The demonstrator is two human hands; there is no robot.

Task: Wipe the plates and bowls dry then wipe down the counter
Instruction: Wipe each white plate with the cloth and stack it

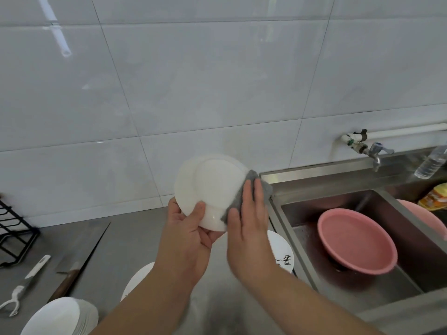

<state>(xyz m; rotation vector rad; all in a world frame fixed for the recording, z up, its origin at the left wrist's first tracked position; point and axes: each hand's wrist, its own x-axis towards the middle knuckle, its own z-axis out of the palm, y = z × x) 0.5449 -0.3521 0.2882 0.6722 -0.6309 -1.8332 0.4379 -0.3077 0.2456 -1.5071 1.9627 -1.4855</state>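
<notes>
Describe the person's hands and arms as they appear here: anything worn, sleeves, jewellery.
The left hand and right hand are bare: no gloves, and no ring shows on the fingers. No watch or bracelet is visible at either wrist. The left forearm and right forearm are uncovered, with no sleeve in view down to the frame's edge.

A white plate [210,187] tilts upright, grey cloth [254,175] against its rim.

A grey counter [125,240] carries a black wire rack [14,235], a wooden-handled steel cleaver [82,252] and a white plastic peeler [24,284]. Stacked white round plates [60,315] sit nearest, an ink-marked white plate [283,252] beside the steel sink [338,184]
</notes>
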